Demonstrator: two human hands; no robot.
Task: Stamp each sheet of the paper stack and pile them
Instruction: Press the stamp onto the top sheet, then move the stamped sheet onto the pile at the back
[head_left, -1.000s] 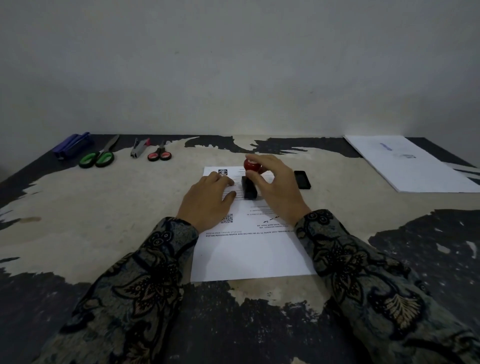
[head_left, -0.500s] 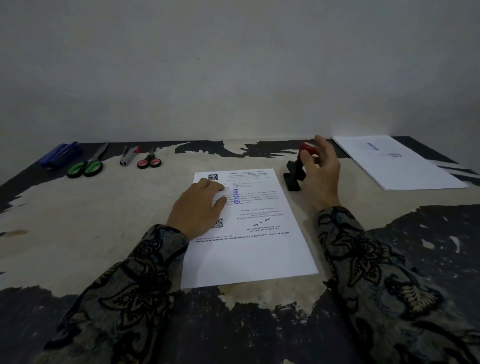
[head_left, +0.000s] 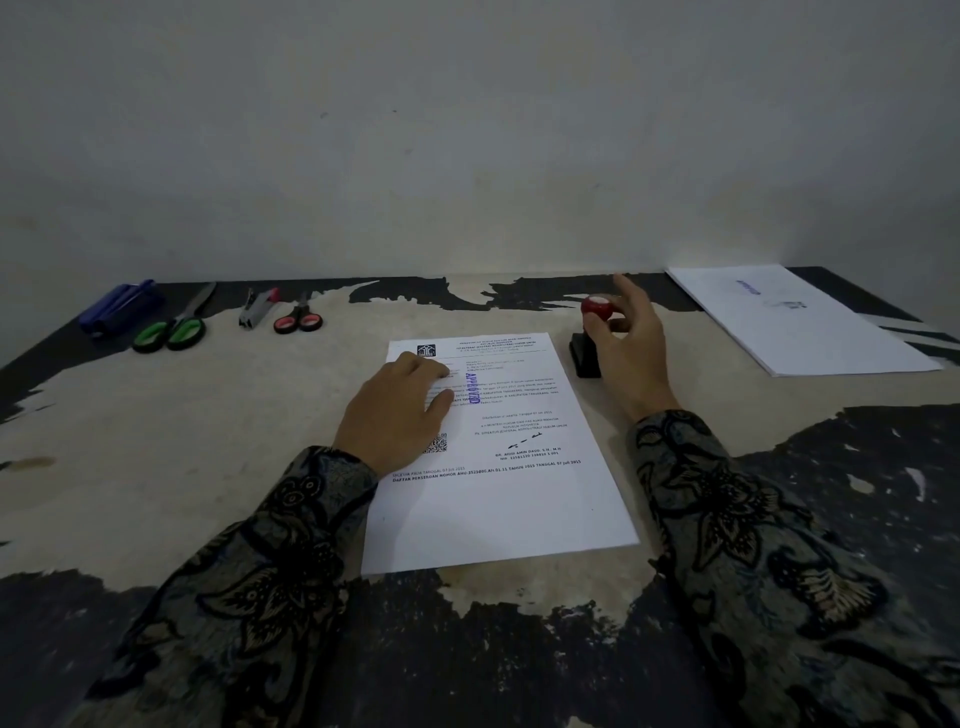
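The desk (head_left: 156, 457) has a worn top: pale, rough patches where the dark coating has peeled away. In the centre of the frame lies a flat white printed sheet (head_left: 498, 499) with a blue stamp mark (head_left: 471, 388) on it. The left hand (head_left: 397, 415) rests open and flat on the sheet's left part, fingers just beside the mark. The right hand (head_left: 631, 353) grips the stamp (head_left: 589, 343), which has a round red knob and a black block base and stands on the desk just right of the sheet. At upper right lies a pile of white sheets (head_left: 800, 322), the top one stamped. At upper left lie green-handled scissors (head_left: 174, 327), small red-handled scissors (head_left: 300, 319), a stapler (head_left: 255, 307) and a blue object (head_left: 118, 306).
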